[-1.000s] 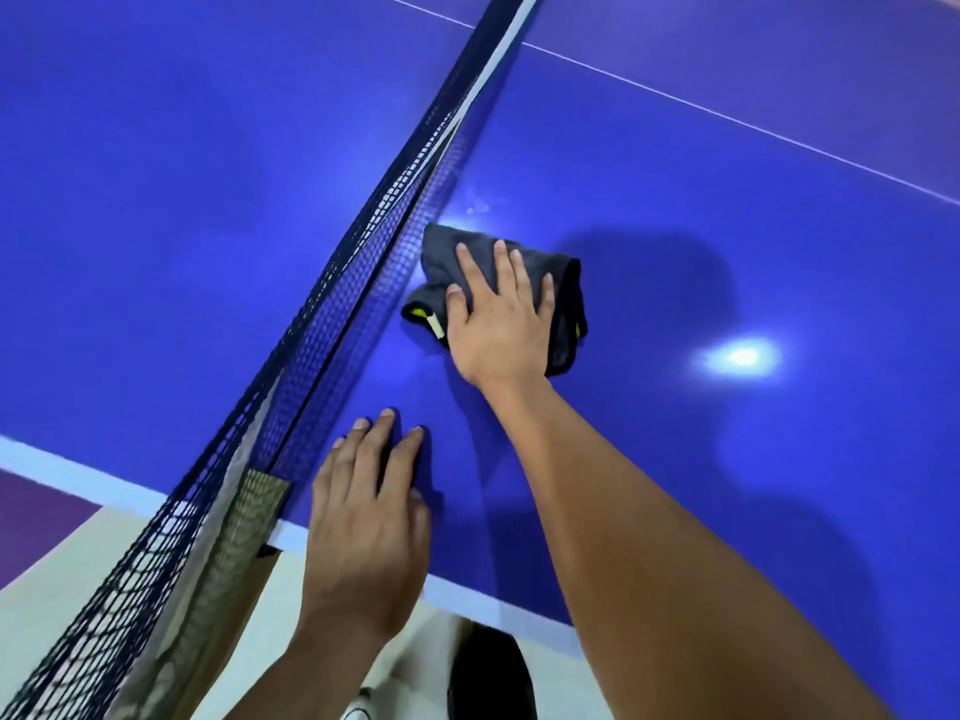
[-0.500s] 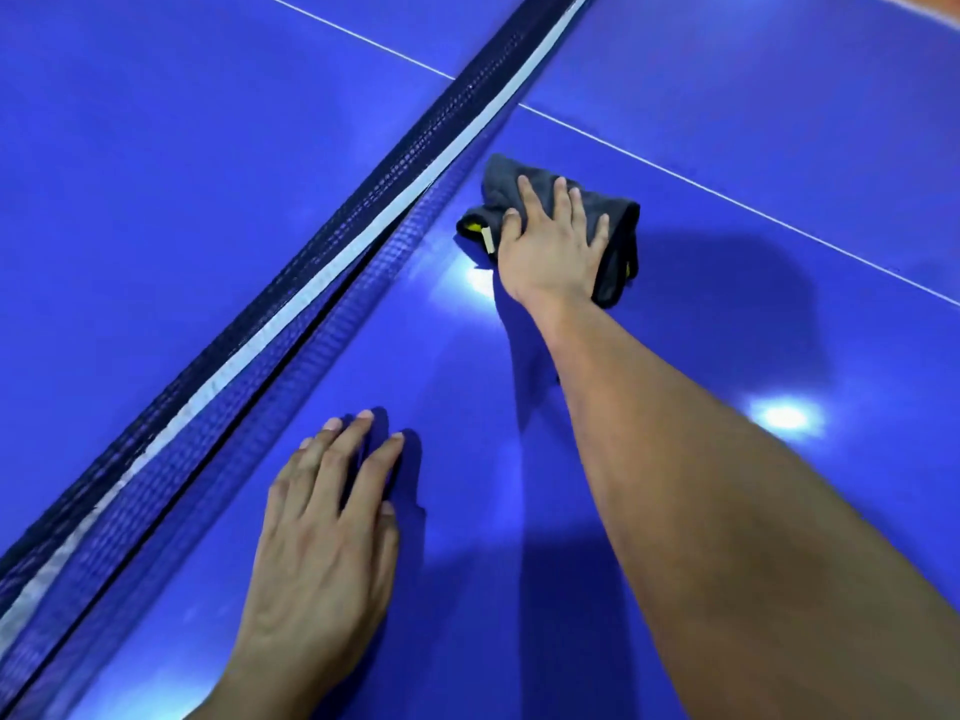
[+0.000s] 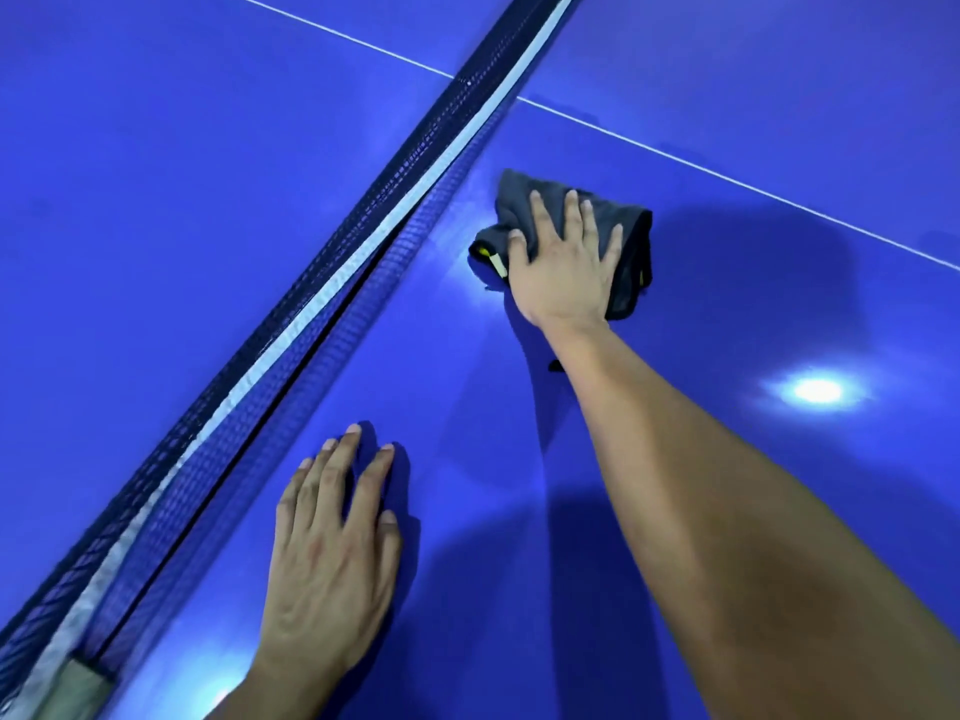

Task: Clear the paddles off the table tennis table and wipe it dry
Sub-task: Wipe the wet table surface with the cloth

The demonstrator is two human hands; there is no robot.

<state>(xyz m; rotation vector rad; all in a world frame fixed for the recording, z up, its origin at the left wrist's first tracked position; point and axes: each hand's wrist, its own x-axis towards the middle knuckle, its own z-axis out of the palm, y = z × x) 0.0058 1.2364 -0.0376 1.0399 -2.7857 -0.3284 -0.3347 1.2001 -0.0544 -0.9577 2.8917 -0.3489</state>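
The right hand (image 3: 563, 267) presses flat, fingers straight, on the folded grey cloth (image 3: 631, 233) at one o'clock, just beside the net (image 3: 363, 241). The left hand (image 3: 332, 553) lies flat and released on the bench (image 3: 156, 200) at six o'clock. Ungripped, the cloth may bunch up or snag the net at its ten o'clock.

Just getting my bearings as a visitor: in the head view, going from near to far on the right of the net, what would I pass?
Left hand flat on the blue table → right hand, pressed flat on the dark cloth → white line across the table.
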